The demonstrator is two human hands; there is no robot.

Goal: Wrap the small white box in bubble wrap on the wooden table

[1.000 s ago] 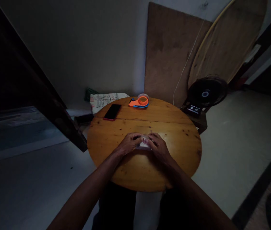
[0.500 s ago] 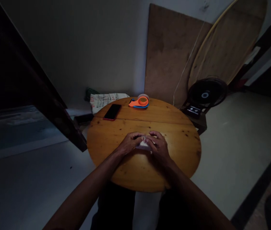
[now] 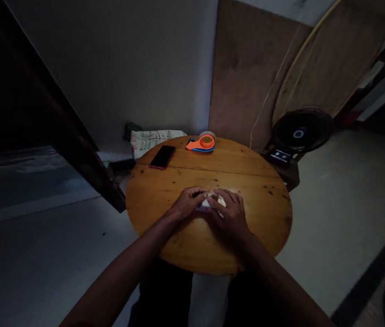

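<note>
A small whitish packet (image 3: 205, 207), its kind not clear in the dim light, lies at the middle of the round wooden table (image 3: 185, 245). My left hand (image 3: 189, 201) grips its left end, thumb on top and fingers behind. On the right end, my right hand (image 3: 230, 210) is closed over it, with the thumb and fingertips pressing the top. Both hands cover much of the packet. Beyond them, near the far edge, sits an orange and blue tape dispenser (image 3: 202, 143) with a roll in it.
A phone (image 3: 162, 157) with a red edge lies at the table's far left. Behind it is a printed white bag (image 3: 154, 138). A black fan (image 3: 297, 134) stands at the right, with boards (image 3: 247, 72) leaning on the wall. A dark post (image 3: 110, 193) is at left.
My right hand has shifted slightly right along the packet, and more of its white top shows between my hands. The left hand keeps its hold. The view has shifted a little.
</note>
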